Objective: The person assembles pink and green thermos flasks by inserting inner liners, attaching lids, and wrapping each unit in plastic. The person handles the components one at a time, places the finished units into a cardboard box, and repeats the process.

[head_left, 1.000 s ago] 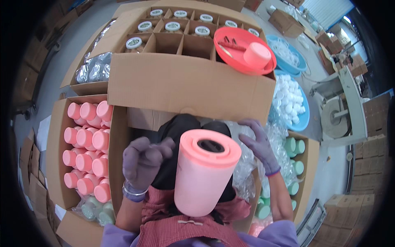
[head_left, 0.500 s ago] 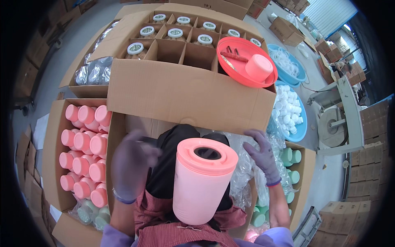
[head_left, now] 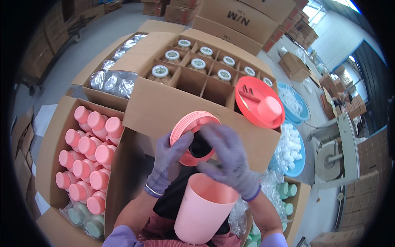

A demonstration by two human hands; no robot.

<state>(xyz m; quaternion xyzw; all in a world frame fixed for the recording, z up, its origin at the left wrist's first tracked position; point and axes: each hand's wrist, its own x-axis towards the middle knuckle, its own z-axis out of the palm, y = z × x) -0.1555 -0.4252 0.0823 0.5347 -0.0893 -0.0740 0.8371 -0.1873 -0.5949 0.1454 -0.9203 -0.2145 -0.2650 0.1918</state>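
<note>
Above my lap, my left hand [head_left: 166, 164] in a purple-grey glove grips a round pink lid [head_left: 184, 126], thumb across its face. The lid is tilted up and has a black round insert [head_left: 200, 147] in its middle. My right hand [head_left: 232, 160], gloved alike, is over the lid's right side beside the insert. Motion smears its fingers, so I cannot make out whether they hold anything. Below both hands, a tall pink canister [head_left: 204, 216] stands between my legs with its top uncovered, leaning slightly.
Ahead is a divided carton [head_left: 164, 101] with several white-capped jars. A red basin [head_left: 251, 116] holding a pink cup rests on its corner. Cartons with pink bottles [head_left: 87, 146] and green bottles [head_left: 289, 190] flank me. Blue basins [head_left: 301, 158] with white caps and rings are at right.
The pink lid has come off the canister and is up in my left hand. Both hands, previously apart at the sides, have moved inward to the lid. The view has shifted.
</note>
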